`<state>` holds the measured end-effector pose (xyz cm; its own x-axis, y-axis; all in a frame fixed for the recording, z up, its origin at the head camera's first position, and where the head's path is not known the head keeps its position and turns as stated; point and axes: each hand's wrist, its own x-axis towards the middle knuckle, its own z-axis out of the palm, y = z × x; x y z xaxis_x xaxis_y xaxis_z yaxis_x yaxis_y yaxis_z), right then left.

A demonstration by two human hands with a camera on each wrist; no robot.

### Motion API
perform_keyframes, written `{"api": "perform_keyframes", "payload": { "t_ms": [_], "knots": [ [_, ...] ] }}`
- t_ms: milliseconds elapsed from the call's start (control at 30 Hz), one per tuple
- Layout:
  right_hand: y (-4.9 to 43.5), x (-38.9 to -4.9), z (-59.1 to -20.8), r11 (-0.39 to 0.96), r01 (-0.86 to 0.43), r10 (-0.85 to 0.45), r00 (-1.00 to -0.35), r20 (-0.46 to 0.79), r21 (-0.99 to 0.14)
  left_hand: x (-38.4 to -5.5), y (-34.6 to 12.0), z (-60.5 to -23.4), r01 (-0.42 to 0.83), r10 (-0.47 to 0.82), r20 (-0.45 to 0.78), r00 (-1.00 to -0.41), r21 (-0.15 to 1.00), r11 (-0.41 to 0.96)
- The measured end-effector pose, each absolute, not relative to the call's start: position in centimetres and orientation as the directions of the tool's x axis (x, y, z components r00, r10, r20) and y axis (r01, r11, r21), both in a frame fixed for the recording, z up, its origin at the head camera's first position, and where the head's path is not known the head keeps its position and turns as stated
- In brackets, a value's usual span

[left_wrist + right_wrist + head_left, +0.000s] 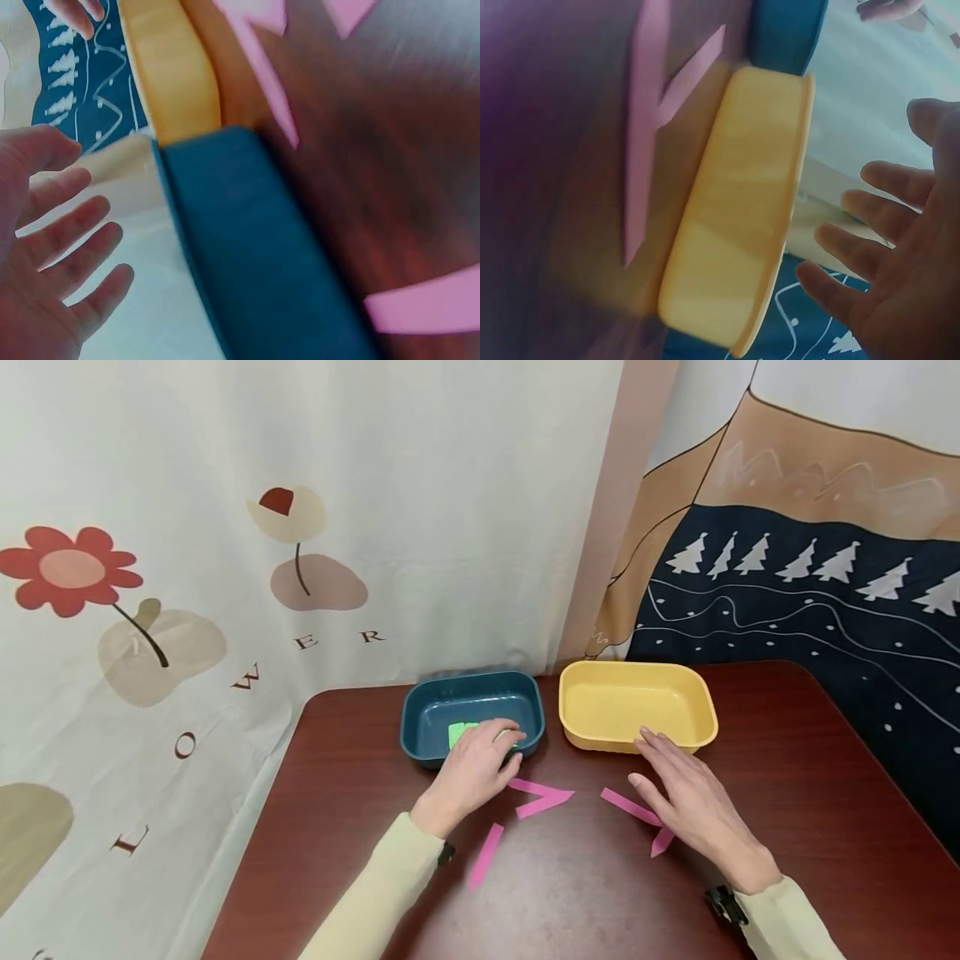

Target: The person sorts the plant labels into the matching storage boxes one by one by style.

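Observation:
My left hand (472, 770) hovers over the near side of a dark blue plastic bin (414, 724), its fingers loosely bent. The left wrist view shows these fingers apart with nothing between them. Bright green pieces (456, 733) lie inside the bin, partly hidden behind that hand; their kind is unclear. At the near rim of a yellow plastic bin (611, 703) is my right hand (693, 806), fingers extended. Nothing sits in the right palm in the right wrist view. Whether the right fingertips touch the rim, I cannot tell.
Pink strips lie on the brown table (570, 893): a single strip (487, 857) at left, a pointed V-shaped pair (547, 802) in the middle, and another strip (628, 806) beside my right hand. Printed curtains (465, 510) hang behind the table.

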<state>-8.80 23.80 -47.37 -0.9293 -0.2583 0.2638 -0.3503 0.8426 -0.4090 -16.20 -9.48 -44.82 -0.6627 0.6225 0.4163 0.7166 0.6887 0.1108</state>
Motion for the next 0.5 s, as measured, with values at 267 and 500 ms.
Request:
{"api": "perform_keyframes", "payload": {
  "t_ms": [267, 500],
  "knots": [
    [25.2, -7.8, -48.0, 0.851, -0.366, -0.288, -0.925, 0.249, -0.377, -13.7, -9.0, -45.9, 0.735, 0.66, 0.356, -0.661, 0.13, 0.666],
    [26.9, -7.6, -48.4, 0.856, -0.352, -0.323, -0.936, 0.141, -0.379, -12.9, -6.6, -47.3, 0.781, 0.724, 0.33, -0.606, 0.078, 0.619]
  ]
}}
